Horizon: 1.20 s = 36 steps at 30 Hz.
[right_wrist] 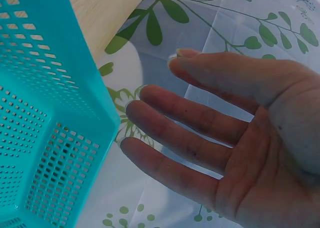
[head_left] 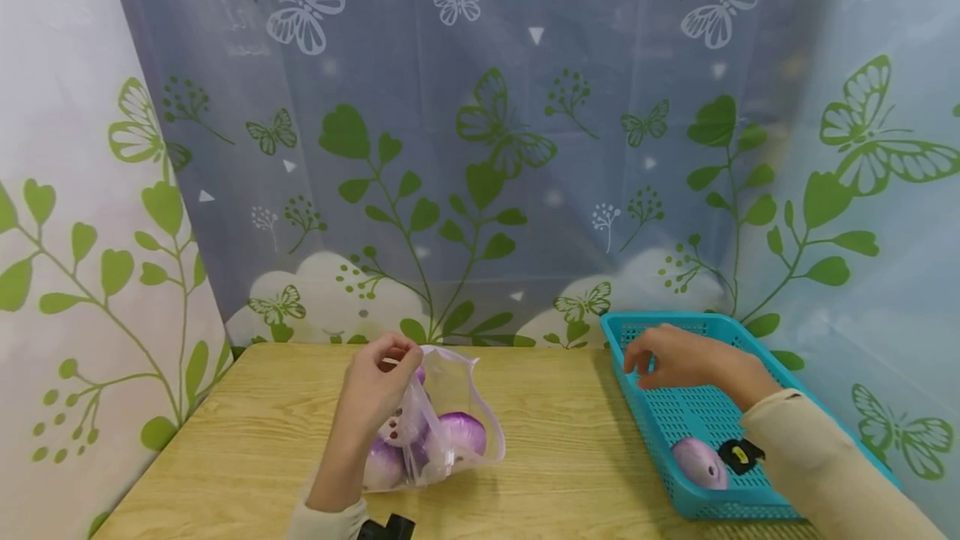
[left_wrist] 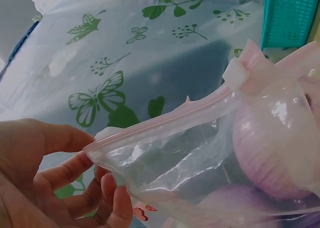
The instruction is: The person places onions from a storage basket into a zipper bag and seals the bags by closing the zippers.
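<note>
My left hand (head_left: 381, 386) pinches the top corner of a clear zip bag (head_left: 453, 373) on the table. Inside the bag lie several purple onions (head_left: 462, 433), and its mouth gapes toward the right. The left wrist view shows the thumb and fingertips on the pink-edged zip strip (left_wrist: 165, 124), with a purple onion (left_wrist: 265, 153) behind the film. Over the far part of a blue plastic basket (head_left: 678, 482) hovers my right hand (head_left: 671, 357), holding nothing, its fingers spread and relaxed in the right wrist view. One purple onion (head_left: 700, 463) lies in the basket's near end.
The wooden table (head_left: 555, 423) runs between the bag and the basket. Patterned curtains (head_left: 420, 107) rise behind it and at both sides. A black wrist camera (head_left: 741, 455) on the right arm partly covers the view into the basket.
</note>
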### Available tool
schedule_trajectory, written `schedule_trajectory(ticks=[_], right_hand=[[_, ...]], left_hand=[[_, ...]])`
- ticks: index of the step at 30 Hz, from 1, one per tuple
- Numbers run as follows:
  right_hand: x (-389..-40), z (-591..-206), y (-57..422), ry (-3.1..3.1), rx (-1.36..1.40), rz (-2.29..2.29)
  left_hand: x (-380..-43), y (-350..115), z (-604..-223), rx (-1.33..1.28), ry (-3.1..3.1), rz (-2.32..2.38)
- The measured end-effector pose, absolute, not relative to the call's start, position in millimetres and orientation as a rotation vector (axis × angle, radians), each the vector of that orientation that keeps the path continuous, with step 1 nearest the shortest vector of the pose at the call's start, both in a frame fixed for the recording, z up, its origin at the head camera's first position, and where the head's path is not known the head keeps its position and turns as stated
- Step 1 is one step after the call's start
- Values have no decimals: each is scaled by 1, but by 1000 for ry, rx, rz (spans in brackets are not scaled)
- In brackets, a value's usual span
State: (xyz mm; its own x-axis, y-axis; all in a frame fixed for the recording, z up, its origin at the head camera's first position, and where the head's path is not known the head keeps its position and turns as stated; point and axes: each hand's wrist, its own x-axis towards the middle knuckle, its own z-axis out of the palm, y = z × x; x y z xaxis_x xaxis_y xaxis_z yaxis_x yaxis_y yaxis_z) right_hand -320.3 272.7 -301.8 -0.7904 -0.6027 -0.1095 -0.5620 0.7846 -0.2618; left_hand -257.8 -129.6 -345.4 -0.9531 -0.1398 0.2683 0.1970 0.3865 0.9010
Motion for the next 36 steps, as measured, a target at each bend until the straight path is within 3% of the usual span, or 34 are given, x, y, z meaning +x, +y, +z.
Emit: schedule_trajectory(ticks=[14,36], right_hand=[[-319,-310,288,2632,-487,-254],[-334,-357,327,2365,-141,-391]], left_hand=[[-260,-130,-345,-36,-2310,-1774],[-260,-131,-346,-43,-2288,-1853]])
